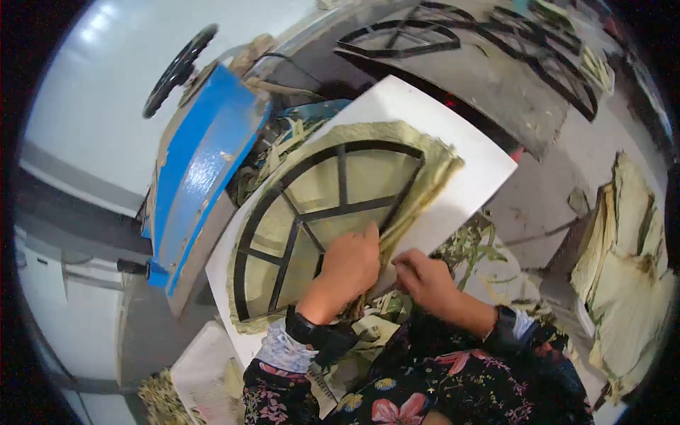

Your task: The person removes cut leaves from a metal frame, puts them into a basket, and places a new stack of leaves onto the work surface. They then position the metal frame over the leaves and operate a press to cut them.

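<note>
A black fan-shaped frame [341, 177] with inner bars lies on a pale green sheet stack [375, 133], which rests on a white board [471, 166]. My left hand [348, 263] is over the frame's lower right side, one finger pointing up along the straight bar; what lies under its palm is hidden. Just to the right, my right hand [425, 280] has its fingers curled together near the stack's right edge. Whether anything is pinched there is too small to tell. The sheet edges beside the hands look folded and rough.
A blue machine part [202, 163] stands at the left, below a black handwheel [180, 71]. More black frames [400, 39] lie at the top right. Pale sheets [627, 283] are piled at the far right. A white crate [209, 372] and green scraps [471, 251] lie lower down.
</note>
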Available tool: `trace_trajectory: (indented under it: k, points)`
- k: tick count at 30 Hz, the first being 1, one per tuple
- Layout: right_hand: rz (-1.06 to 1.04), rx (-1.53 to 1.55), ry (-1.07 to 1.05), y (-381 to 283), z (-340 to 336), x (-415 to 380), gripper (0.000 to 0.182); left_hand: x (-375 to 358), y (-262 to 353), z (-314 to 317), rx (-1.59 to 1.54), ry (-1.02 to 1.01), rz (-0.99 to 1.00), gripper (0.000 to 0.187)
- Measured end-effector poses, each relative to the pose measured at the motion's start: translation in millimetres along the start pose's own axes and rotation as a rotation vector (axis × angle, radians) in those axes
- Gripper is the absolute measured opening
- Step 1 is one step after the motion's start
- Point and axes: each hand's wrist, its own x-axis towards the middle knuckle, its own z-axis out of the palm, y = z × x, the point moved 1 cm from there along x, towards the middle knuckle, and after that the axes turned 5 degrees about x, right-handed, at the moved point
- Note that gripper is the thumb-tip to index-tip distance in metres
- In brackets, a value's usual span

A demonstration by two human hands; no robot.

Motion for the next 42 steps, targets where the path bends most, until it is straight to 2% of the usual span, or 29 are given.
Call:
trace_trajectory:
  k: [1, 2, 3, 4, 5, 7, 8, 9, 11, 12, 13, 15, 16, 18, 19, 21, 22, 23, 24, 27, 28, 29, 31, 32, 36, 38, 39, 41, 42]
  points:
    - [-0.216, -0.227, -0.001, -8, 1, -2, 0.03, -5, -8, 3, -0.011, 0.022, -0.021, 0.04]
    - [-0.231, -0.24, -0.021, -16, 3, 1, 0.03, -13, -15, 3, -0.1, 0.123, 0.027, 0.045]
    - [-0.49, -0.341, -0.096, -27, 6, 5, 0.039, -21, -24, 0, -0.182, 0.226, 0.079, 0.051]
    - [-0.75, -0.434, -0.172, -36, 13, 7, 0.049, -36, -37, -4, -0.297, 0.159, -0.054, 0.051]
    - [-0.765, -0.436, -0.187, -42, 22, 11, 0.049, -52, -51, -12, -0.3, 0.174, -0.069, 0.051]
    - [-0.827, -0.498, -0.371, -53, 44, 18, 0.058, -87, -89, -25, -0.261, 0.444, -0.246, 0.05]
    - [-0.882, -0.551, -0.292, -57, 49, 20, 0.055, -104, -116, -27, -0.29, 0.539, -0.369, 0.05]
    - [-0.894, -0.557, -0.298, -49, 54, 20, 0.055, -119, -148, -26, -0.319, 0.634, -0.49, 0.05]
    - [-0.901, -0.646, -0.246, -15, 59, 15, 0.05, -153, -231, -17, -0.42, 1.008, -0.623, 0.05]
    - [-1.005, -0.602, -0.147, -9, 62, 18, 0.046, -172, -270, -20, -0.255, 1.137, -0.708, 0.051]
    - [-1.014, -0.602, -0.15, -8, 63, 17, 0.046, -191, -307, -28, -0.082, 1.258, -0.787, 0.052]
    - [-0.993, -0.671, -0.185, -4, 62, 15, 0.047, -226, -368, -52, 0.289, 1.308, -0.906, 0.057]
    - [-1.004, -0.695, -0.177, 1, 63, 15, 0.048, -241, -397, -59, 0.288, 1.312, -0.913, 0.057]
    - [-1.001, -0.701, -0.202, 4, 62, 15, 0.049, -261, -443, -70, -0.033, 1.318, -1.022, 0.064]
    - [-0.994, -0.704, -0.22, 6, 62, 16, 0.05, -261, -457, -69, -0.033, 1.324, -1.026, 0.064]
    - [-0.985, -0.709, -0.216, 11, 64, 16, 0.049, -257, -481, -67, -0.244, 1.619, -0.91, 0.058]
    - [-1.025, -0.712, -0.188, 15, 65, 16, 0.047, -260, -489, -68, -0.244, 1.625, -0.906, 0.058]
    - [-1.064, -0.716, -0.162, 17, 64, 16, 0.046, -268, -505, -63, -0.409, 1.594, -0.915, 0.051]
    - [-1.066, -0.719, -0.166, 18, 63, 17, 0.046, -272, -508, -59, -0.572, 1.555, -0.925, 0.043]
    - [-1.015, -0.737, -0.245, 17, 63, 14, 0.045, -279, -502, -57, -0.703, 1.464, -0.921, 0.033]
    - [-1.037, -0.724, -0.214, 15, 64, 16, 0.045, -266, -467, -69, -0.499, 1.502, -1.061, 0.03]
    - [-1.055, -0.711, -0.18, 13, 66, 18, 0.045, -273, -468, -69, -0.481, 1.506, -1.073, 0.03]
    - [-1.068, -0.717, -0.187, 15, 64, 19, 0.045, -284, -472, -54, -0.55, 1.471, -0.91, 0.03]
    - [-1.072, -0.736, -0.186, 15, 64, 17, 0.046, -282, -450, -53, -0.512, 1.511, -1.006, 0.029]
    - [-1.053, -0.725, -0.205, 9, 63, 16, 0.045, -276, -323, -66, -0.718, 1.476, -1.013, 0.032]
    - [-1.01, -0.722, -0.235, 2, 62, 14, 0.045, -278, -287, -62, -0.625, 1.519, -0.84, 0.039]
    - [-0.968, -0.724, -0.253, -3, 61, 15, 0.045, -282, -273, -62, -0.625, 1.524, -0.837, 0.039]
    - [-0.922, -0.695, -0.318, -21, 58, 16, 0.046, -293, -247, -54, -0.984, 1.476, -0.803, 0.049]
    - [-0.876, -0.667, -0.381, -33, 55, 17, 0.047, -294, -234, -47, -1.031, 1.568, -0.649, 0.055]
